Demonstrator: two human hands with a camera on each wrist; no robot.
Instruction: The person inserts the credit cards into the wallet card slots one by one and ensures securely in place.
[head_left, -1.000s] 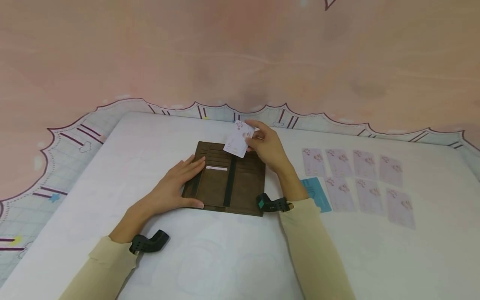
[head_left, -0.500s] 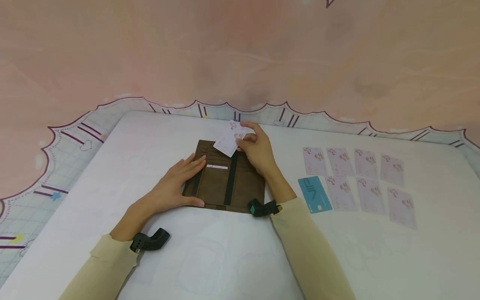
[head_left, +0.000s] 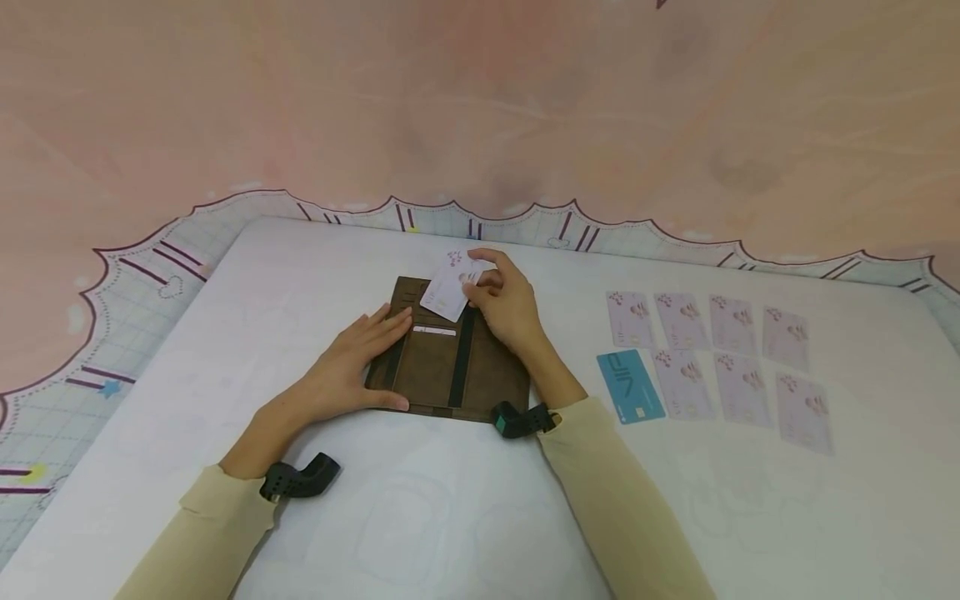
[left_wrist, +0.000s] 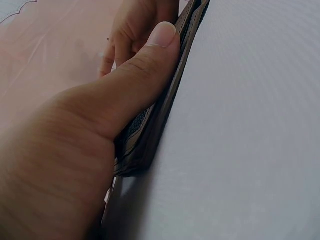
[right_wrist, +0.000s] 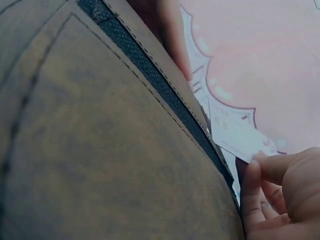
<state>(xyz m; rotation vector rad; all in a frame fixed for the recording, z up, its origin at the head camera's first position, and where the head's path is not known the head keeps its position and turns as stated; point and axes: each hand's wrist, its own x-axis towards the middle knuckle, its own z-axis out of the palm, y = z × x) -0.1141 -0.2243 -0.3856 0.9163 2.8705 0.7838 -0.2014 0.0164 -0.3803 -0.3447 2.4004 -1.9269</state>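
A brown wallet (head_left: pixel 495 367) lies spread flat on the white table, with card slots along its upper part and a dark strip down its middle. The edge of one white card (head_left: pixel 434 331) shows in a slot on the left half. My left hand (head_left: pixel 348 367) rests on the wallet's left side, fingers straight and thumb at the lower edge. My right hand (head_left: pixel 510 304) pinches a white patterned card (head_left: pixel 448 287) between thumb and fingers. That card is tilted over the upper left slots; in the right wrist view its lower corner is right at the wallet's edge.
Right of the wallet lie two rows of cards: several pale patterned ones (head_left: pixel 681 321) and one blue VIP card (head_left: pixel 631 386). A patterned pink backdrop (head_left: pixel 480 108) rises behind the table (head_left: pixel 450 517). Each wrist wears a black band camera (head_left: pixel 300 477).
My right hand has moved the pinched card leftward and slightly down over the wallet's left-hand slots. The blue card has come out from behind the right forearm. The left hand stays in place.
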